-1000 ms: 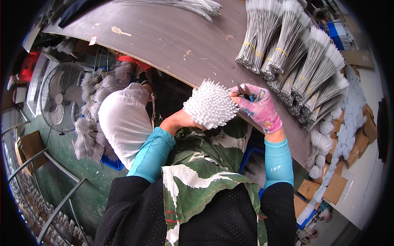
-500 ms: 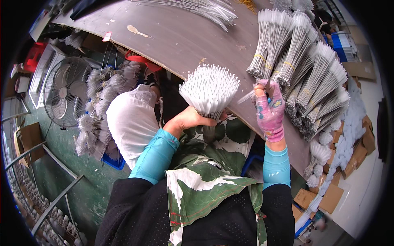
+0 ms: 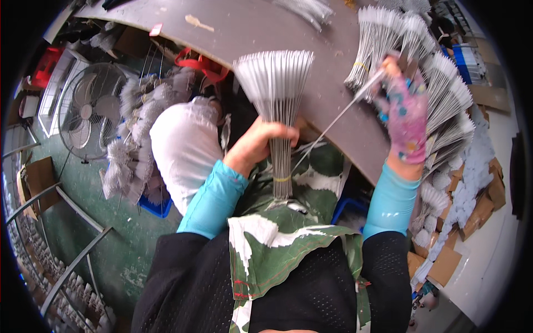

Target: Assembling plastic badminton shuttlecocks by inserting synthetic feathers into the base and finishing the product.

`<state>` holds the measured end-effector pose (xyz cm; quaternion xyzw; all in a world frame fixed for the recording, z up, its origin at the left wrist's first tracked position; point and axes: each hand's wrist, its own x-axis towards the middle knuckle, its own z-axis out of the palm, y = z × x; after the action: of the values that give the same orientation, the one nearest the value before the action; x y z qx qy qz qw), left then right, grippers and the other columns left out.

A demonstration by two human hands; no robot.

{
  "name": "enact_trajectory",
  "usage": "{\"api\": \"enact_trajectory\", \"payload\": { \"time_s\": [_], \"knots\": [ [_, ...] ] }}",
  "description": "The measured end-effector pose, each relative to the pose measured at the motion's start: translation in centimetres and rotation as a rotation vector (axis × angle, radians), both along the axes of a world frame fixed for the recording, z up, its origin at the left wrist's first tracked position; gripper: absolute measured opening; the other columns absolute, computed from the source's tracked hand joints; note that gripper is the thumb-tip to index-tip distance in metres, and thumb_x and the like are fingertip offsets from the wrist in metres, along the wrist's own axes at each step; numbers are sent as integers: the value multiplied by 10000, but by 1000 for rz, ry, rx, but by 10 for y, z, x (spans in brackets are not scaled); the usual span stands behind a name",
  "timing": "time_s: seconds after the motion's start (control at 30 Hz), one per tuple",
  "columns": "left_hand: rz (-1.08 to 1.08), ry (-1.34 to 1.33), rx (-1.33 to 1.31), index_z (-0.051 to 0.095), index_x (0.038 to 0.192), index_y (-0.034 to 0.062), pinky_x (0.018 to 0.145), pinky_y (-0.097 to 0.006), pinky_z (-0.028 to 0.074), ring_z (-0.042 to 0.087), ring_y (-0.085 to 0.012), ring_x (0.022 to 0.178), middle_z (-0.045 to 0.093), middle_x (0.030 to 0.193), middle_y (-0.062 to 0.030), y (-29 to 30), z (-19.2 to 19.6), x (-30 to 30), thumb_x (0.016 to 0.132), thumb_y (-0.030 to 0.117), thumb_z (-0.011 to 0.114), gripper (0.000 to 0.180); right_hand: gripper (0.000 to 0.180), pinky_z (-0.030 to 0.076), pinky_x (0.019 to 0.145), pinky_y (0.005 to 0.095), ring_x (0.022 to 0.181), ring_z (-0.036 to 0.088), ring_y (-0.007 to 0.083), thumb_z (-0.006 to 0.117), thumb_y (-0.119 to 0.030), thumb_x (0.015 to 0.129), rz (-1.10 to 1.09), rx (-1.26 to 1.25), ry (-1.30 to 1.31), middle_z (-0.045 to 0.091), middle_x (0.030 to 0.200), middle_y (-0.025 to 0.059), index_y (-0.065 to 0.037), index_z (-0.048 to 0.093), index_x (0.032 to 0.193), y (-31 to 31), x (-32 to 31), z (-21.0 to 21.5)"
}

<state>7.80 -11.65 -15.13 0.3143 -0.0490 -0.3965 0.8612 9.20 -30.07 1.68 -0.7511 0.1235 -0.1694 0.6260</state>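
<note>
My bare left hand (image 3: 255, 142) is wrapped round a thick bundle of wire brushes (image 3: 275, 83), held upright above my lap. Their white bristle heads fan out at the top, and a yellow band (image 3: 282, 179) circles the thin wire stems near the bottom. In a pink patterned glove, my right hand (image 3: 408, 119) pinches one single brush (image 3: 351, 104) by its bristle end, the stem slanting down toward the bundle. A dark metal tool (image 3: 411, 67) shows at the same hand, blurred, its kind unclear. Over my lap lies a green-and-white leaf-print apron (image 3: 272, 250).
More banded brush bundles (image 3: 383, 28) lie along the right of the grey table (image 3: 266, 39), with loose brushes (image 3: 308, 11) at its far edge. Left are a standing fan (image 3: 86, 111), hanging brushes (image 3: 147, 122) and metal rails (image 3: 78, 272). Cardboard boxes (image 3: 444, 266) stand at right.
My right hand has moved right and away from me, drawing the single brush out long. The bundle in my left hand has tilted from heads facing me to standing upright, its stems now showing.
</note>
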Motion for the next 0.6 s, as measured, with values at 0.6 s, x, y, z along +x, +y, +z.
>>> {"api": "enact_trajectory", "payload": {
  "time_s": [0.6],
  "knots": [
    [-156, -19, 155, 561, 1028, -5, 593, -259, 493, 591, -150, 659, 633, 829, -124, 31, 11, -27, 817, 296, 655, 379, 213, 350, 415, 155, 489, 461, 39, 553, -261, 903, 10, 202, -89, 545, 637, -7, -60, 587, 841, -55, -2, -23]
  ]
}}
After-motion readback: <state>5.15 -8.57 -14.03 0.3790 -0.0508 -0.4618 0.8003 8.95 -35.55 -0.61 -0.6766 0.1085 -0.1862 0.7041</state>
